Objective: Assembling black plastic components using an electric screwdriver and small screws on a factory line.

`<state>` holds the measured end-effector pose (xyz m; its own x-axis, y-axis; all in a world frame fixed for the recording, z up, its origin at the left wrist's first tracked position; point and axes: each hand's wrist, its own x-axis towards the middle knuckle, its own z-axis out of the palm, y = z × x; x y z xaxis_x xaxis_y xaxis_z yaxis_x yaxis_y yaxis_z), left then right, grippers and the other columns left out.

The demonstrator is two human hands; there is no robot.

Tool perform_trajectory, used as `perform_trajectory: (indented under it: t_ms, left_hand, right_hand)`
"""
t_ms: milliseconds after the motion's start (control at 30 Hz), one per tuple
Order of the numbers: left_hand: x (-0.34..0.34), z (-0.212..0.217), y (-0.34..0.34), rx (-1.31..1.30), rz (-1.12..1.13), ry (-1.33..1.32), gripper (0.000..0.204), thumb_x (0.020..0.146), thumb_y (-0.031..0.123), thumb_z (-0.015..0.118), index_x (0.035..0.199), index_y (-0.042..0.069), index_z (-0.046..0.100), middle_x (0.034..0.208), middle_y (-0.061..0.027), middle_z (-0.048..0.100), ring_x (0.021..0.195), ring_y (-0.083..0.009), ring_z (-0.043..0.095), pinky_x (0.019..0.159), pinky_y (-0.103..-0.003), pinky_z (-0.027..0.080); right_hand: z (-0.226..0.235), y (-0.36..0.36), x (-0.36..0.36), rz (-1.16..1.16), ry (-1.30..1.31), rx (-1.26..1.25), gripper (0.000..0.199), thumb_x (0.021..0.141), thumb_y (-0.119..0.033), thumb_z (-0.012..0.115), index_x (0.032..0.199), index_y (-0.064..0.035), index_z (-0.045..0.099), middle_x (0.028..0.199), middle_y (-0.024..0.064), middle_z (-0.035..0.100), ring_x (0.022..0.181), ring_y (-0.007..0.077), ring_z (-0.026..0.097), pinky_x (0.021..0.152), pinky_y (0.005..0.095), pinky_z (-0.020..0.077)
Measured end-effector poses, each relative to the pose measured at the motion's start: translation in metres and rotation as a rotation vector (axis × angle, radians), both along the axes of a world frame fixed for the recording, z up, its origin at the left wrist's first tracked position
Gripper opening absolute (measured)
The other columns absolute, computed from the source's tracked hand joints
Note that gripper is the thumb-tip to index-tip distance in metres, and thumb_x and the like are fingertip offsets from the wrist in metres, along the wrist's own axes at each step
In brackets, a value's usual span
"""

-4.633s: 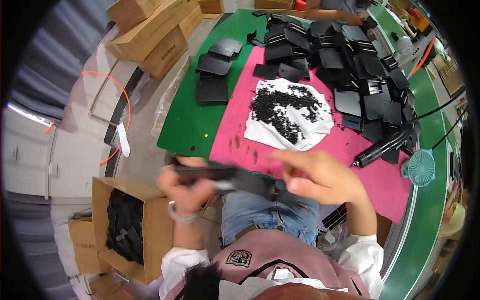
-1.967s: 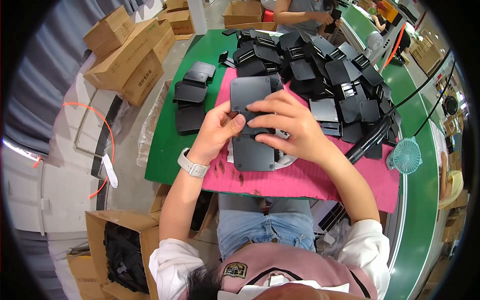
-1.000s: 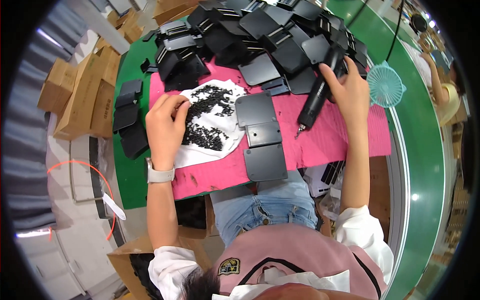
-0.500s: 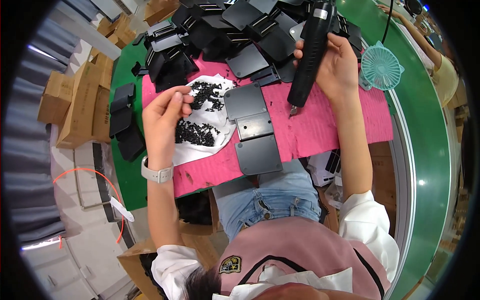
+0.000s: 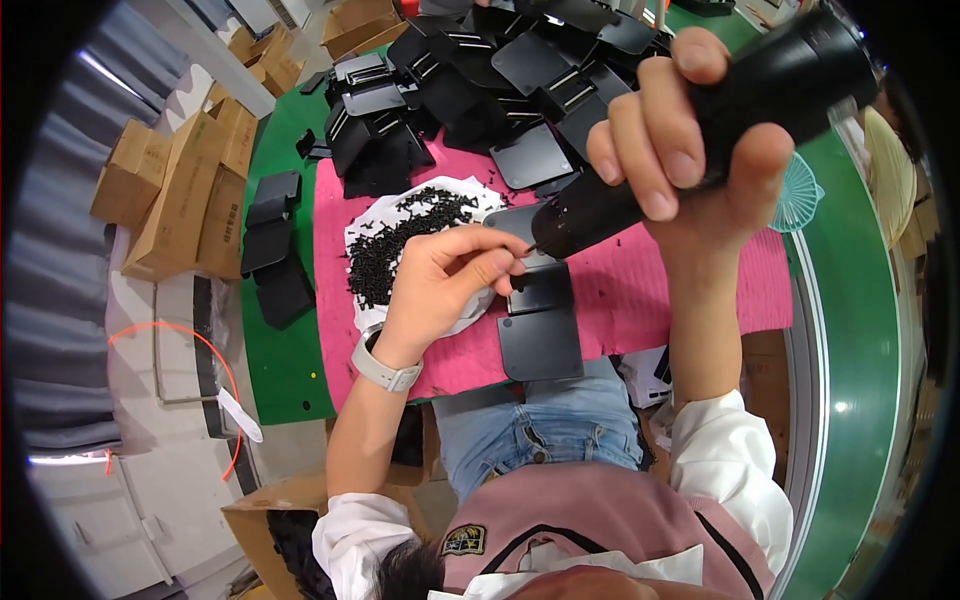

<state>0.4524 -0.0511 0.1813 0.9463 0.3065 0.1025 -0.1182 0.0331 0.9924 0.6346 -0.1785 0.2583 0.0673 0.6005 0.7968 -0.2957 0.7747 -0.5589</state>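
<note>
Light fell bright and fairly even, leaving a dull sheen on the black plate (image 5: 540, 345). A white glare spot showed near the left edge of the green counter (image 5: 860, 450), whose sides bowed; darkness ringed the view.

Black screwdriver (image 5: 780, 85), black panel (image 5: 541, 346), black screws (image 5: 375, 265), white cloth (image 5: 470, 311), pink mat (image 5: 640, 290), green table (image 5: 278, 365)

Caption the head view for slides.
Right hand holds a black power driver pointed at the left hand above a pink mat.
</note>
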Motion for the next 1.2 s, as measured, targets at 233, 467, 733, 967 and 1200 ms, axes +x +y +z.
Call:
perform_trajectory:
  t_ms: [233, 467, 733, 967, 1200]
  left_hand:
    - [-0.001, 0.004, -0.002, 0.177, 0.060, -0.023, 0.011, 0.080, -0.002, 0.067, 0.090, -0.008, 0.067, 0.082, -0.0100, 0.065, 0.065, -0.0119, 0.061, 0.060, -0.023, 0.049]
    - [-0.002, -0.001, 0.001, 0.413, 0.119, -0.058, 0.014, 0.075, -0.002, 0.069, 0.088, -0.007, 0.069, 0.077, -0.0089, 0.066, 0.063, -0.0119, 0.061, 0.059, -0.023, 0.048]
    - [-0.004, 0.003, -0.007, 0.272, 0.120, 0.071, 0.033, 0.075, -0.002, 0.069, 0.107, -0.003, 0.060, 0.075, -0.0030, 0.062, 0.063, -0.0069, 0.055, 0.058, -0.021, 0.044]
    - [-0.011, -0.001, -0.001, 0.218, 0.119, 0.112, 0.037, 0.078, -0.002, 0.066, 0.112, -0.002, 0.051, 0.069, -0.0011, 0.056, 0.064, -0.0062, 0.053, 0.061, -0.021, 0.044]
    - [-0.007, -0.002, -0.010, 0.034, 0.038, 0.190, 0.036, 0.078, -0.003, 0.067, 0.110, -0.001, 0.050, 0.068, 0.0018, 0.053, 0.065, -0.0030, 0.049, 0.058, -0.018, 0.039]
  right_hand:
    - [-0.004, -0.001, -0.014, -0.102, 0.038, -0.079, 0.038, 0.089, -0.045, 0.059, 0.107, -0.0143, 0.046, 0.064, -0.0051, 0.047, 0.048, 0.0085, 0.046, 0.063, 0.0268, 0.0415]
    - [-0.012, 0.003, -0.020, -0.081, 0.028, -0.105, 0.037, 0.089, -0.043, 0.059, 0.106, -0.0126, 0.046, 0.064, -0.0034, 0.048, 0.047, 0.0094, 0.046, 0.062, 0.0275, 0.0422]
    - [-0.013, 0.000, -0.030, -0.274, 0.358, -0.166, 0.028, 0.089, -0.029, 0.053, 0.107, -0.0078, 0.051, 0.059, 0.0022, 0.044, 0.045, 0.0123, 0.041, 0.052, 0.0296, 0.0383]
    - [-0.005, -0.018, -0.009, -0.169, 0.031, -0.275, 0.038, 0.086, -0.037, 0.064, 0.104, -0.0081, 0.046, 0.060, -0.0024, 0.046, 0.041, 0.0080, 0.041, 0.048, 0.0240, 0.0349]
    - [-0.010, -0.018, -0.023, -0.319, 0.042, -0.422, 0.039, 0.082, -0.035, 0.066, 0.101, -0.0068, 0.047, 0.058, -0.0015, 0.043, 0.039, 0.0080, 0.038, 0.042, 0.0232, 0.0304]
